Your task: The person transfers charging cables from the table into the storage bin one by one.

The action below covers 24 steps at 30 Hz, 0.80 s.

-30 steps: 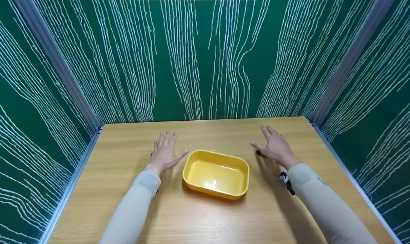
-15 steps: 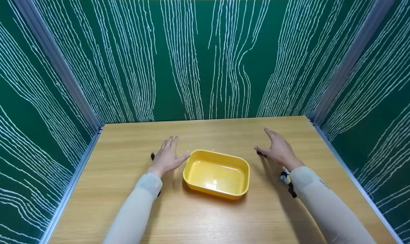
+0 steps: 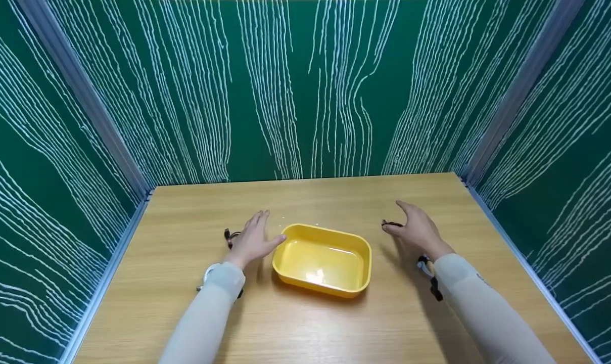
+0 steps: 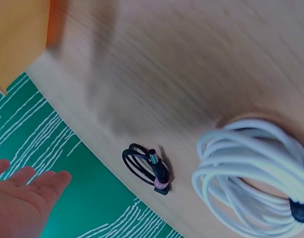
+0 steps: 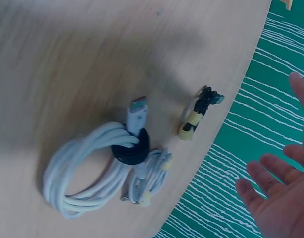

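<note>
A yellow plastic tub (image 3: 320, 255) sits between both hands. My left hand (image 3: 254, 242) is held with fingers extended, thumb overlapping the tub's left rim in the head view. By it lie a small black cable (image 4: 159, 171) and a thick coiled white cable (image 4: 209, 171), partly hidden by the sleeve in the head view. Right of the tub, my right hand (image 3: 420, 233) holds nothing, its thumb apart from the fingers. Around it are a coiled white USB cable (image 5: 58, 171), a thin pale cable bundle (image 5: 151, 173) and a black cable tied with yellow (image 5: 194, 116).
The wooden tabletop (image 3: 305, 333) is enclosed by green walls (image 3: 335, 126) with white wavy lines at the back and sides. Metal posts (image 3: 95, 111) stand in the corners. Tiny white specks lie behind the tub.
Both hands have drawn slightly back toward me, and the left has shifted right, nearer the tub. More of the cables beside the left hand now shows. The tub stays in place.
</note>
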Tool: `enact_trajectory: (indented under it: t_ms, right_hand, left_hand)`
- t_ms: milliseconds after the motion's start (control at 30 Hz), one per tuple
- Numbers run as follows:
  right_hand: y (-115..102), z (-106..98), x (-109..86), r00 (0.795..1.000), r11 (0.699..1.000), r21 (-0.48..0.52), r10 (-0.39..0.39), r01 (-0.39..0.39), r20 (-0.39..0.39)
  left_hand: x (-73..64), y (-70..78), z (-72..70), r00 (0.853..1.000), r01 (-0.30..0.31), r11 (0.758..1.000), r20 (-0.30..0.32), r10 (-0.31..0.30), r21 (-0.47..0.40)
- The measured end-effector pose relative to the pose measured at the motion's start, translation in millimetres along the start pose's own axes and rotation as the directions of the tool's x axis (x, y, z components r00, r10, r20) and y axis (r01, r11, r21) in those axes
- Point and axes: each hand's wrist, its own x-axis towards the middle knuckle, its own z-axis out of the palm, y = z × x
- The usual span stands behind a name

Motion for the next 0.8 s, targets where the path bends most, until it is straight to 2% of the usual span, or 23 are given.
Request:
enact_trajectory:
  t_ms: [133, 467, 800]
  right_hand:
    - [4, 3, -0.5, 1.000, 1.000, 0.006, 0.014, -0.014, 0.006]
    - [10, 10, -4.7, 1.000, 1.000, -0.017, 0.007, -0.006, 0.013]
    - [14, 14, -6.9, 0.999, 1.000, 0.002, 0.031, -0.031, 0.020]
  left_hand:
    - [-2.0, 0.0, 2.1, 1.000, 0.003, 1.000, 0.012, -0.003, -0.025]
    - [-4.5, 0.5, 9.6, 0.995, 0.094, 0.990, 0.039, -0.090, -0.110]
    - [-3.4, 1.0, 15.3, 0.992, 0.124, 0.977, 0.050, -0.117, -0.176]
